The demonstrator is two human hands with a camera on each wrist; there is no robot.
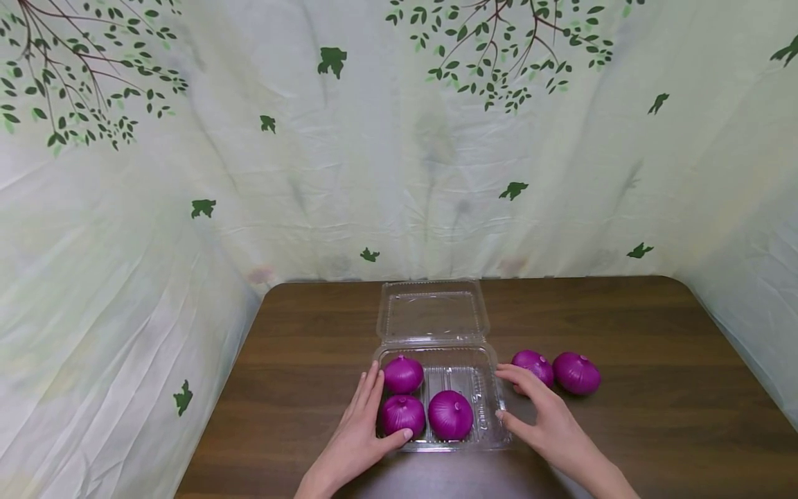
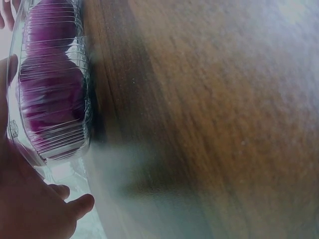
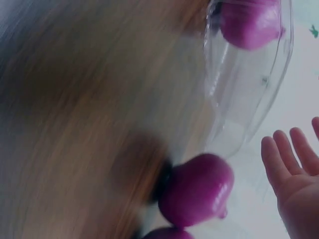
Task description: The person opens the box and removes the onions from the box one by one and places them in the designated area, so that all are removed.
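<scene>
A clear plastic clamshell container (image 1: 483, 374) lies with its lid folded back. Inside are three purple onions: one at the back left (image 1: 403, 375), one at the front left (image 1: 403, 415) and one at the front right (image 1: 451, 416). Along the container's left wall rest the extended fingers of my left hand (image 1: 354, 436), its thumb over the near rim by the front-left onion. My right hand (image 1: 548, 424) is beside the right wall, fingers extended and holding nothing; in the right wrist view that hand (image 3: 301, 194) appears apart from the container (image 3: 239, 94).
Two more purple onions, one nearer the container (image 1: 532, 365) and one farther right (image 1: 577, 373), sit on the brown wooden table (image 1: 654, 360), behind my right hand. The lid (image 1: 433, 312) reaches toward the table's back edge. A leaf-patterned curtain (image 1: 436, 173) hangs behind and at both sides.
</scene>
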